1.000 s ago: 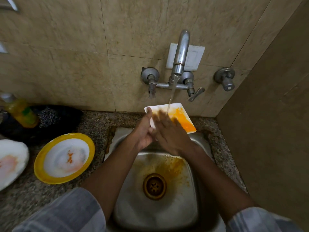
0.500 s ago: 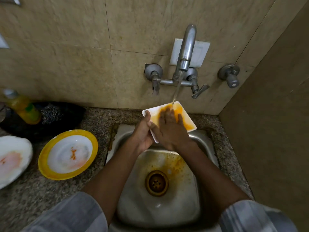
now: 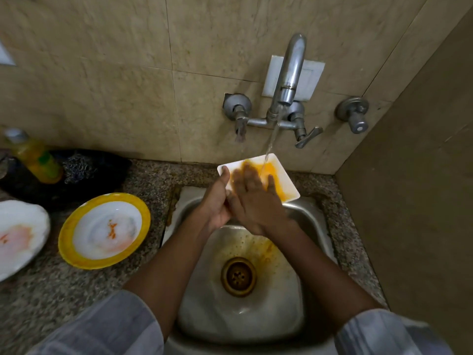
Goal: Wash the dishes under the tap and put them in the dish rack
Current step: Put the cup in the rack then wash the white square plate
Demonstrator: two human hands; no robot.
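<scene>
A: What is the left hand (image 3: 217,201) doing here?

B: It is gripping the near left edge of the square white plate (image 3: 286,187), thumb curled over the rim and fingers underneath, tilting it over the sink (image 3: 317,226), probably so the runoff is draining into the basin.

A: And the right hand (image 3: 252,201)?

B: It is lying flat on the plate's face just beside the left hand, fingers spread and straight, holding nothing; they are blurred, so it is likely rubbing the orange residue loose.

A: Where is the water landing?

B: The stream from the tap (image 3: 290,73) is hitting the plate just beyond the right hand's fingertips, which is why the plate is being held up there.

A: Is much of the job remaining?

B: I judge it is early: orange film is covering the far half of the plate, and well to the left of the left hand a yellow-rimmed plate (image 3: 103,230) and a white plate (image 3: 18,237) are waiting, both stained. No dish rack is showing in view
</scene>
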